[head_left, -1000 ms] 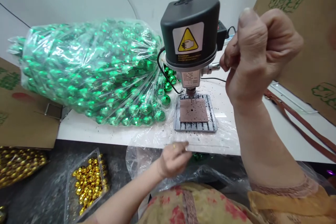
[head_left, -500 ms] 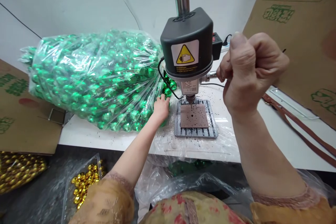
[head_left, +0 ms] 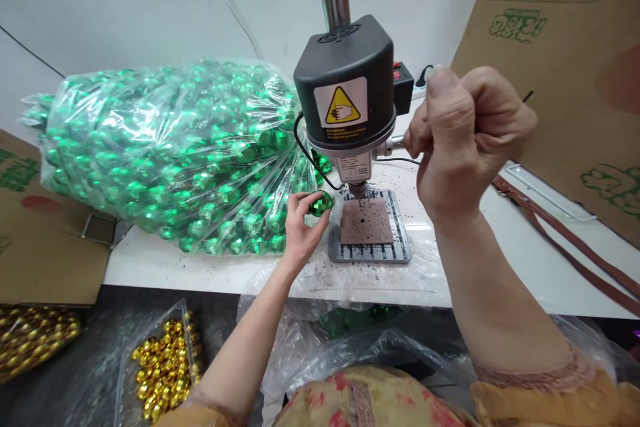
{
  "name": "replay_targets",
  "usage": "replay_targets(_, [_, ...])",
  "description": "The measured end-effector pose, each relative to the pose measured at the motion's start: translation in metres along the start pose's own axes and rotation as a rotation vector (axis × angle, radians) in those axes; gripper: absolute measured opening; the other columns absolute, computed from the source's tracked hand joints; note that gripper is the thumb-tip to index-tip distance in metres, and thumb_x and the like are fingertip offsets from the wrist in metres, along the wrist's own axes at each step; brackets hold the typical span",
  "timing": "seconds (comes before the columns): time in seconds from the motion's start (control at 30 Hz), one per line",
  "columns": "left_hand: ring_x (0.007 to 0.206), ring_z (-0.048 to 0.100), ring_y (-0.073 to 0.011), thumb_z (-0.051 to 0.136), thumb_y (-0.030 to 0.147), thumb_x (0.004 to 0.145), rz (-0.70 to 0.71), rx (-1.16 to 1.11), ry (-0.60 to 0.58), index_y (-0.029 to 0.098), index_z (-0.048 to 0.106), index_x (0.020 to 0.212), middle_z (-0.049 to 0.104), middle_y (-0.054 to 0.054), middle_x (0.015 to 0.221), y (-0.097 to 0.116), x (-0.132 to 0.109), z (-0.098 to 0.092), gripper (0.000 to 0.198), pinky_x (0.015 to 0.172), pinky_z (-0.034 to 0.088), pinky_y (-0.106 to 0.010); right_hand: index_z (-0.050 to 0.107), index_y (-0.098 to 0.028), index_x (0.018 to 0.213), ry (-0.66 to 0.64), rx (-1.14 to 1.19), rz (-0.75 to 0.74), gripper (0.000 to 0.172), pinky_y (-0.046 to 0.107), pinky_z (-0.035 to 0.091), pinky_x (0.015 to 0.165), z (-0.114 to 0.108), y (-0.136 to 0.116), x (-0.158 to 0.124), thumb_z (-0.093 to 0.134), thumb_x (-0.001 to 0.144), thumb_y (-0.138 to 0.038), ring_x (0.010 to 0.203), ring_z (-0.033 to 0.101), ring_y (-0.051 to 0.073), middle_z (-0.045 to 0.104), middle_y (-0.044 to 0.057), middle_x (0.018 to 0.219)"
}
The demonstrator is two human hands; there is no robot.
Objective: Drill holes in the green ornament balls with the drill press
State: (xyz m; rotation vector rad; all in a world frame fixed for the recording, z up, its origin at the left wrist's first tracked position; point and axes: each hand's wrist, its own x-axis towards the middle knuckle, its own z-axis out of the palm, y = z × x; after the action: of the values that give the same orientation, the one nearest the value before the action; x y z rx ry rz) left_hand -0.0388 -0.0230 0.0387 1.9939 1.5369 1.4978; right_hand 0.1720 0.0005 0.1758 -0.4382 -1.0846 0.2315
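Note:
My left hand point(head_left: 300, 227) pinches a green faceted ball point(head_left: 320, 203) between thumb and fingers, just left of the drill's base plate point(head_left: 369, 252). A brown pad point(head_left: 367, 221) with a small hole lies on that plate under the bit. My right hand point(head_left: 463, 140) is a closed fist around the metal feed lever point(head_left: 396, 143) on the right side of the black bench drill point(head_left: 344, 90). A big clear bag of green balls point(head_left: 165, 153) lies on the white table to the left.
Cardboard sheets lean at the right point(head_left: 560, 60) and left point(head_left: 35, 227). A brown strap point(head_left: 565, 240) lies on the white table point(head_left: 540, 273). Below the table edge sit a clear tray of gold beads point(head_left: 160, 360), more gold beads point(head_left: 30, 337) and plastic sheeting point(head_left: 350, 340).
My left hand rose from below the table edge to the open bag, then drew back a little holding one green ball. My right fist stayed on the lever.

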Motion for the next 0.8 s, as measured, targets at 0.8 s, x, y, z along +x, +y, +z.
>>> replay_targets(0.8, [0.103,0.068,-0.0205,0.074,0.047,0.089,-0.251,-0.329,-0.278,0.023,0.059,0.134,0.070,-0.009,0.123,-0.008,-0.021,0.052,0.053,0.090,0.055,-0.033,0.031,-0.021,0.058,-0.020,0.033,0.025,0.050,0.027,0.029,0.049,-0.002,-0.004,-0.001,0.064,0.094,-0.028,0.043,0.037,0.004,0.031,-0.007,0.053])
